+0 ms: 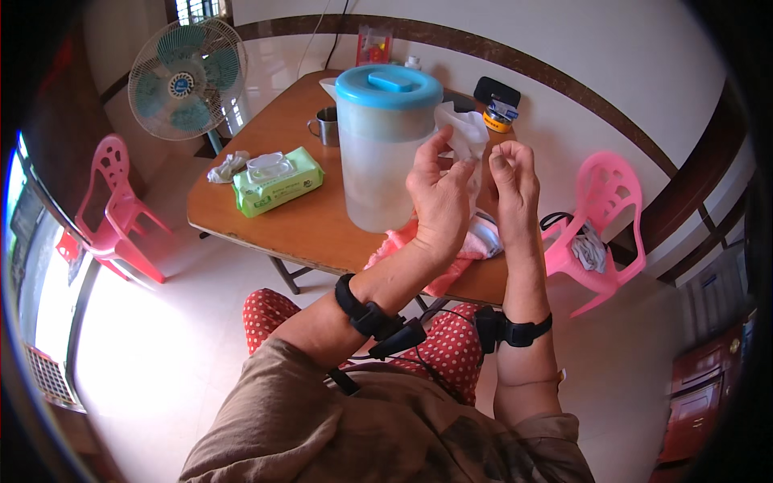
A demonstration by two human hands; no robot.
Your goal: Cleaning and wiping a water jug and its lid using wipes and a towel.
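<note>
My left hand (439, 187) is raised over the table's right part, its fingers holding a thin, crumpled white cloth (462, 130) that hangs down behind the hand. Just to its right, my right hand (514, 181) has its thumb pressed against the fingers. A thin dark sliver (500, 148) shows at those fingertips, too small to name surely. Close behind my left hand stands a large translucent plastic pitcher (377, 169) with a blue lid (389, 84). Below both hands a pink towel (444, 276) lies at the table edge, with a white and grey item (486, 235) on it, partly hidden.
The wooden table (290, 232) also holds a green wet-wipes pack (278, 181), crumpled white tissue (228, 167), a metal mug (327, 127), a yellow-labelled jar (496, 121) and a black case (497, 92). Pink plastic chairs (610, 193) flank it. A standing fan (187, 78) is at back left.
</note>
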